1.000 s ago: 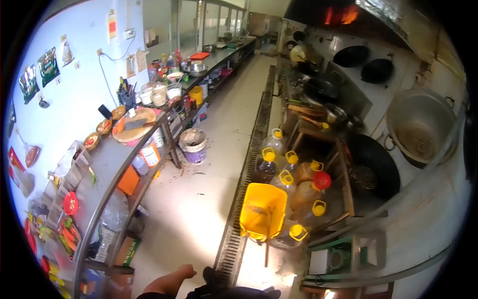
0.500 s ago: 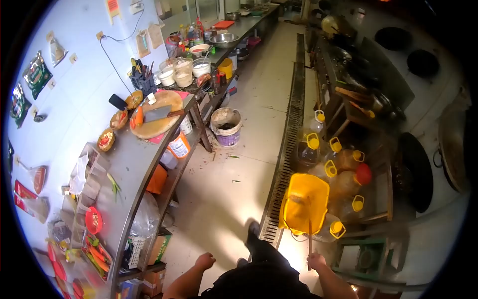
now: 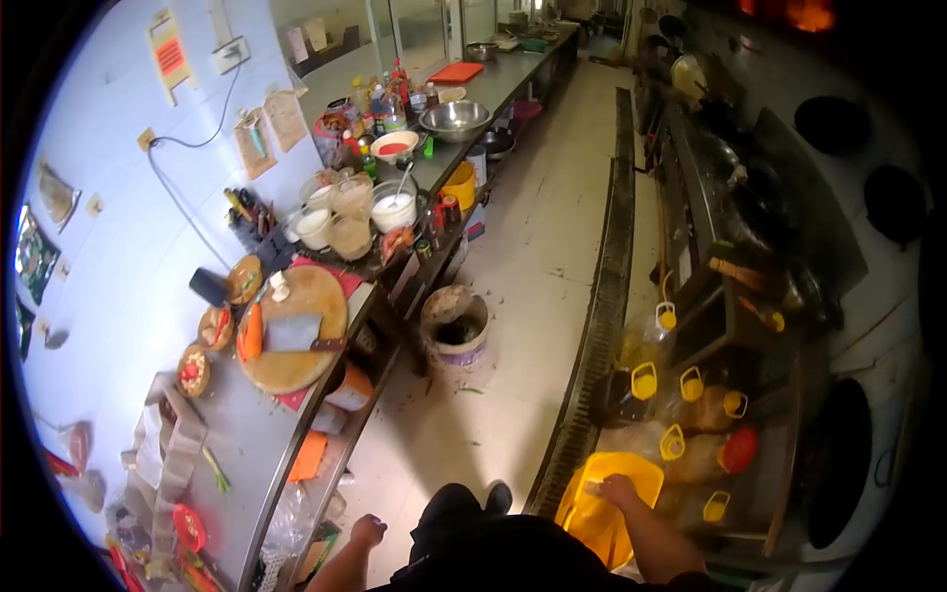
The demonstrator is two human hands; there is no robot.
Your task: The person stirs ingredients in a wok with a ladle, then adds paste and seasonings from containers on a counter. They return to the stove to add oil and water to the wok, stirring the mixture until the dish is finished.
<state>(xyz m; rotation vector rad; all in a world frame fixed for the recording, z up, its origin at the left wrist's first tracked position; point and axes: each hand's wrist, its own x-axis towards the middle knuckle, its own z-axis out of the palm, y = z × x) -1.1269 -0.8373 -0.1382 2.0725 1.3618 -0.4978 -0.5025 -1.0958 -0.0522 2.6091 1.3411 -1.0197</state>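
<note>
The yellow bin is standing low on my right side, and my right hand is reaching over its opening, overlapping the near part of its inside. I am bending the fingers of that hand inward beside something pale, but I cannot tell whether I am grasping it or only touching it. My right forearm is slanting up and inward from the lower right, crossing the bin's right side.

My left hand is hanging well apart from the bin, near the edge of the table. I am curling its fingers into a loose fist, with nothing showing in it, and that forearm is angling up from the bottom.

The long table rim is running along my left, and the drain grating is passing just left of the bin. Between them, open floor is stretching ahead of my feet, with a dirty bucket standing close by the table's far leg. Oil bottles are crowding the bin's far and right sides, leaving little room there. On the table, a cleaver is lying across a round cutting board beside a carrot.
</note>
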